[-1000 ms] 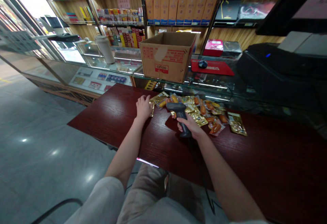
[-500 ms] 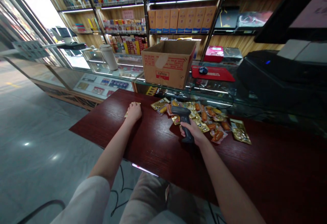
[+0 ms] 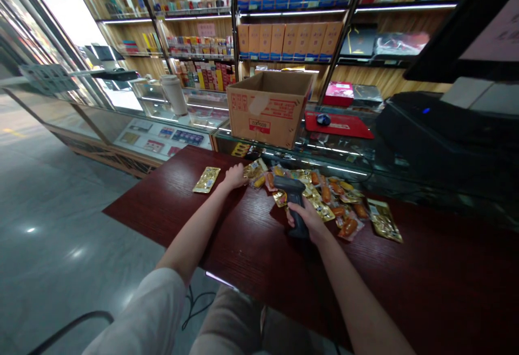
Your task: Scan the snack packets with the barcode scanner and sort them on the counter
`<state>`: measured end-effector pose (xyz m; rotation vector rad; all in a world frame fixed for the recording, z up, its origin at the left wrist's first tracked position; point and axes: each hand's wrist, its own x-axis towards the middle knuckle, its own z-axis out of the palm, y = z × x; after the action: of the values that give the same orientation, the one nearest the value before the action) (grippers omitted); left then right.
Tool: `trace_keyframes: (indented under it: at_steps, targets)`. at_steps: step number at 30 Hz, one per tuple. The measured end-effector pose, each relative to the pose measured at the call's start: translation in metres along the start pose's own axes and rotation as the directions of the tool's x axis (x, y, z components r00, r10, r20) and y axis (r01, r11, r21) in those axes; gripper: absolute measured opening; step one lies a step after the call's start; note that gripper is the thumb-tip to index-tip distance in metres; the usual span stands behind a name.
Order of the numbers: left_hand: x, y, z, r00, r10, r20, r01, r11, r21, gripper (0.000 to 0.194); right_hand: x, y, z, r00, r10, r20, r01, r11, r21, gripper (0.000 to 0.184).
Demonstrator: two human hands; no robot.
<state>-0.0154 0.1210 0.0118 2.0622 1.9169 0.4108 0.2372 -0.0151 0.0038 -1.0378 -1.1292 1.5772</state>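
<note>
My right hand point(image 3: 306, 217) is wrapped round the handle of a dark handheld barcode scanner point(image 3: 292, 195), its head pointing left above the pile. My left hand point(image 3: 235, 175) has its fingers closed at the left edge of a gold foil packet point(image 3: 255, 168), which still lies at the pile's left end. Those fingertips are partly hidden. Another gold packet point(image 3: 206, 180) lies flat by itself, left of that hand. Under and behind the scanner spread several gold packets and clear-wrapped sausages point(image 3: 325, 193). One more gold packet point(image 3: 384, 220) rests to the right of the pile.
The dark red tabletop point(image 3: 251, 241) meets a glass counter at the back. On that counter stand an open cardboard box point(image 3: 265, 122), a white cup point(image 3: 174, 95) and a mouse point(image 3: 323, 119) on a red mat point(image 3: 344, 125). Black equipment point(image 3: 438, 133) fills the right side.
My left hand has let go of the packet at the left and moved right to the pile's left end. The scanner stays in my right hand, almost in place.
</note>
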Motion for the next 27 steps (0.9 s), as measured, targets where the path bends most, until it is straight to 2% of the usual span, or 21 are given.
trace_keyframes:
  at_steps: [5, 11, 19, 27]
  targets:
    - [-0.030, -0.014, -0.014, 0.999, 0.025, 0.021, -0.021, 0.983, -0.180, 0.030, 0.000, 0.003, 0.007, 0.995, -0.053, -0.085, 0.054, 0.998, 0.012, 0.045]
    - [-0.066, -0.021, -0.009, 0.990, 0.140, 0.000, -0.128, 0.907, -0.401, 0.031, -0.006, -0.001, 0.020, 0.997, -0.043, -0.062, 0.042, 0.999, -0.025, 0.046]
    - [-0.070, -0.015, -0.007, 0.992, 0.127, 0.024, -0.104, 0.892, -0.440, 0.033, -0.003, 0.006, 0.025, 0.996, -0.068, -0.058, 0.064, 0.996, -0.063, 0.043]
    - [-0.068, -0.018, -0.004, 0.997, 0.081, -0.014, -0.080, 0.910, -0.407, 0.030, -0.008, -0.005, 0.025, 0.997, -0.057, -0.050, 0.053, 0.996, -0.072, 0.042]
